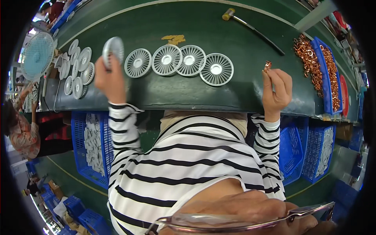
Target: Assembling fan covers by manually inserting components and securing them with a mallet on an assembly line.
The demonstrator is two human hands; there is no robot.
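Note:
My left hand point(109, 80) is closed on a grey spoked plastic disc point(113, 49), held tilted above the green bench and slightly blurred. To its right, several like spoked discs point(138, 63) lie in a row, and the middle two overlap. My right hand point(277, 88) pinches a small copper-coloured ring point(268, 65) between thumb and fingertips, over the bench right of the row. A heap of similar copper rings point(307, 58) lies farther right, beside a long blue tray point(328, 74) that holds more of them.
A mallet point(254, 29) with a yellow head lies at the far right of the bench. More discs point(84, 59) cluster at the left, near a blue fan point(37, 56). Yellow bits point(173, 39) lie behind the row. Blue crates point(78, 145) stand below; another person point(25, 131) is at left.

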